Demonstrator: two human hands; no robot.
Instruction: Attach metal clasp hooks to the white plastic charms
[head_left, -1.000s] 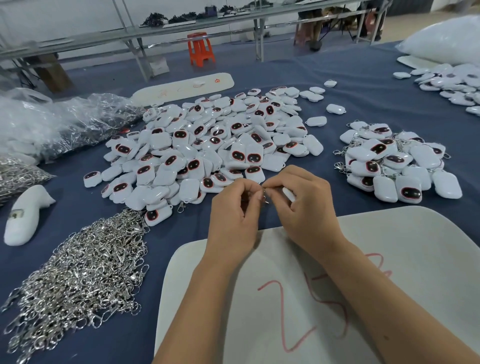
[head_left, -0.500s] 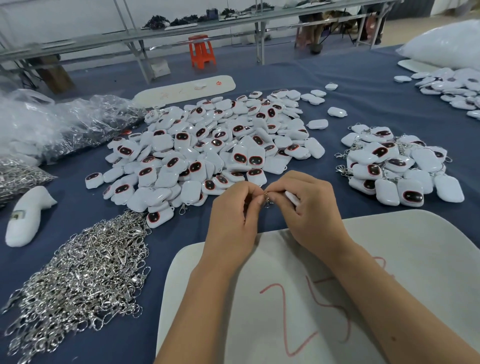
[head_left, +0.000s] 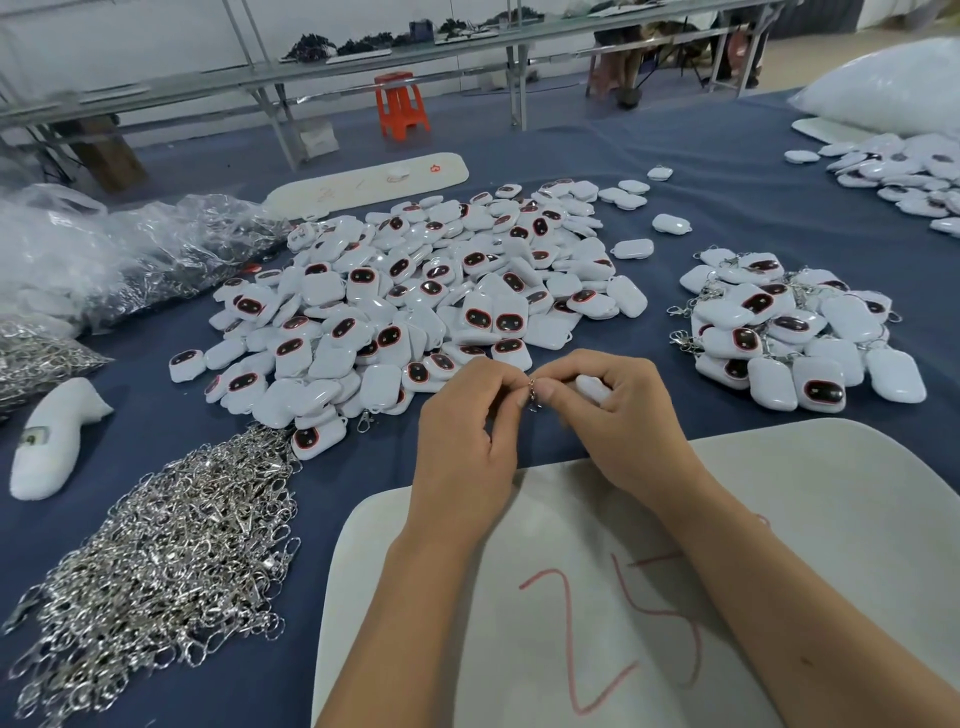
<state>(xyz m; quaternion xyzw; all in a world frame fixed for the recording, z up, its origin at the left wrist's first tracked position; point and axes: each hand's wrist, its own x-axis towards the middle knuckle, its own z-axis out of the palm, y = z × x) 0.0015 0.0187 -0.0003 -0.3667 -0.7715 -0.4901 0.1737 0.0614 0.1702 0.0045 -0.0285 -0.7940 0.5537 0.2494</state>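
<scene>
Metal clasp hook (head_left: 532, 395): pinched between the fingertips of both hands, above the blue counter (head_left: 727, 171). Left hand (head_left: 462, 431): grip closed on the hook from the left. Right hand (head_left: 618, 415): thumb and forefinger pinch the hook from the right; curled fingers hold a white plastic charm (head_left: 592, 387) just behind that grip. Loose charm pile (head_left: 415, 301): beyond the hands. Charms with hooks fitted (head_left: 795, 332): heap to the right. Spare hooks (head_left: 166, 561): silver heap, near left. White board (head_left: 571, 597): under both forearms, marked in red.
</scene>
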